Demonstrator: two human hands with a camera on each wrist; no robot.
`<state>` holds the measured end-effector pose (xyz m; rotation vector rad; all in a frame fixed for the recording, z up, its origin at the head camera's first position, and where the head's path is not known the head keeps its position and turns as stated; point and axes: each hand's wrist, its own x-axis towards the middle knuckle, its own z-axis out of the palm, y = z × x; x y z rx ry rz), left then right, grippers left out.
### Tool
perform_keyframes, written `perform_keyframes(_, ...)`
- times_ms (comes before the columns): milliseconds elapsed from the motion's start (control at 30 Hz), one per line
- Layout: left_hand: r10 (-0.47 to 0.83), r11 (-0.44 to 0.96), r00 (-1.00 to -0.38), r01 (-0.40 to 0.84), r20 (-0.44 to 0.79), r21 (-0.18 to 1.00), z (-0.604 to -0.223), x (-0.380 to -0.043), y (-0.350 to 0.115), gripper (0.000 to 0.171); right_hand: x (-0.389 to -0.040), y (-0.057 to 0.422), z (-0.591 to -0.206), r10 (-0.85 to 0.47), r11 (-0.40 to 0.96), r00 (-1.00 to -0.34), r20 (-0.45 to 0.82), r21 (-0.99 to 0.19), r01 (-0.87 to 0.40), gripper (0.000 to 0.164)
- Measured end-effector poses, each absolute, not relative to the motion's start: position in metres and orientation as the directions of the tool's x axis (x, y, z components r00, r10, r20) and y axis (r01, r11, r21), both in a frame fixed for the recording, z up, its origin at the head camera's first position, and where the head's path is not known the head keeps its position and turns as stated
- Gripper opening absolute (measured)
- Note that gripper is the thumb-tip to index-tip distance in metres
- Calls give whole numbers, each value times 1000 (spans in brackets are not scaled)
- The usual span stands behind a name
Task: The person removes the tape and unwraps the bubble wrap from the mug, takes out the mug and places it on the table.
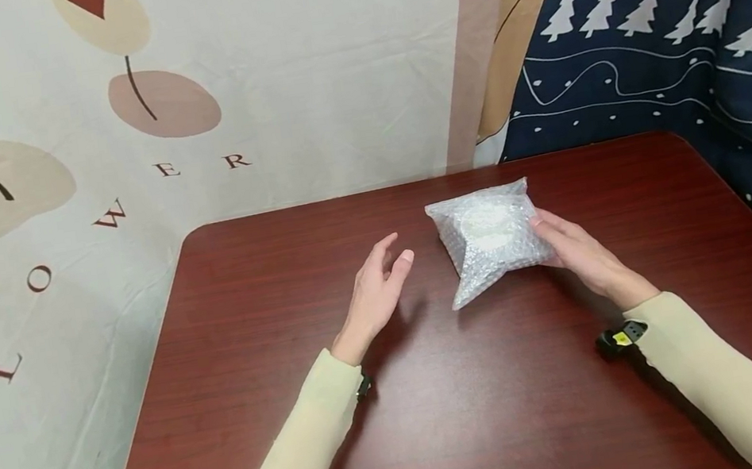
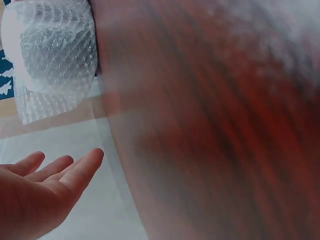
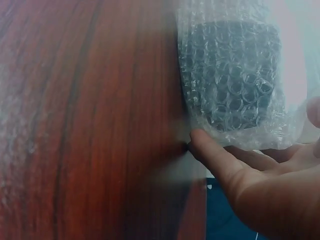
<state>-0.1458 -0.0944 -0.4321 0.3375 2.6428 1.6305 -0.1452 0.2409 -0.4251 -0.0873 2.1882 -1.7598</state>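
Note:
A bubble-wrapped package (image 1: 491, 230) sits on the far part of the table, one wrap corner sticking out toward the front left. Through the clear wrap a dark part shows in the right wrist view. My right hand (image 1: 576, 250) holds the package's right end, thumb over its upper edge and fingers (image 3: 215, 152) along the side, close to the tabletop. To the left of the package, my left hand (image 1: 373, 291) hovers over the table with relaxed fingers and thumb apart. Nothing is in it, and a gap separates it from the package (image 2: 57, 55).
The dark red-brown wooden table (image 1: 276, 345) has rounded far corners. Behind it hangs a pale curtain with flower prints and letters (image 1: 324, 73). A navy cloth with white trees (image 1: 641, 69) hangs at the right. Each wrist wears a small black device (image 1: 622, 340).

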Motion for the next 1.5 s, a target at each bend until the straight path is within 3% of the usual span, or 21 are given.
perform_keyframes(700, 240, 430, -971, 124, 19, 894, -424, -142, -101, 65, -142, 213, -426, -323, 186, -926, -197, -972, 142, 67)
perform_keyframes(933, 253, 373, -968, 91, -6, 923, -424, -141, -104, 85, -137, 201, -428, -349, 260, -913, -211, -958, 122, 69)
perform_keyframes(1167, 292, 391, -955, 74, -47, 917, -423, -144, -107, 97, -135, 190, -430, -384, 246, -899, -211, -962, 121, 69)
perform_keyframes(1500, 299, 314, -948, -5, -104, 950, -425, -143, -106, 118, -132, 182, -432, -414, 223, -891, -186, -970, 99, 67)
